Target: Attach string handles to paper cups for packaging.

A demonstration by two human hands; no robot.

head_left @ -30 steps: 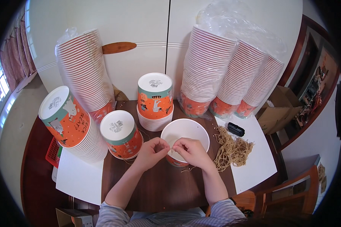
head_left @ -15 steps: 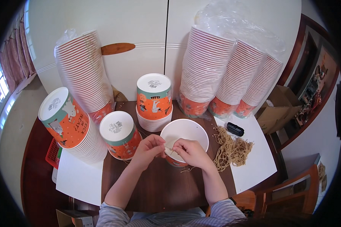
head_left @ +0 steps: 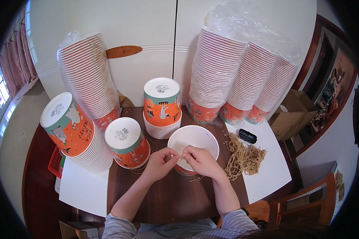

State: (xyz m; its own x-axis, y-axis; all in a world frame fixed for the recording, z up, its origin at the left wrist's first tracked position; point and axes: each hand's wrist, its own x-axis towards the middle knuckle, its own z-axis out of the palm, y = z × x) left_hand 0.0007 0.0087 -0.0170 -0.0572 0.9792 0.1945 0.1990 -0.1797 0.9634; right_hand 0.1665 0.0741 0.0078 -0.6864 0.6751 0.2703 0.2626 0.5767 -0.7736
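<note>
A paper bucket (head_left: 199, 137), white inside and orange outside, stands mouth up in front of me with a small dark hole near its rim. Over its near side, my left hand (head_left: 159, 164) and my right hand (head_left: 202, 161) meet, thumbs and fingers pinched. Between their fingertips shows a short bit of thin tan cord (head_left: 180, 158); its exact path is partly hidden by the fingers. A cord end (head_left: 197, 179) lies on the table below the bucket. Left of my left hand, an upside-down orange and green bucket (head_left: 128, 153) has cord around its foot.
Tangled tan cords (head_left: 245, 157) lie at the right beside a small black case (head_left: 247, 136). Upturned bucket stacks stand behind (head_left: 162, 109) and at the left (head_left: 73, 127). Plastic-wrapped bucket stacks (head_left: 219, 63) rise at the back. A wooden chair (head_left: 307, 203) is at the lower right.
My left hand has moved right to meet the right hand, and its fingers have closed into a pinch. The bucket in front of me has shifted very slightly left.
</note>
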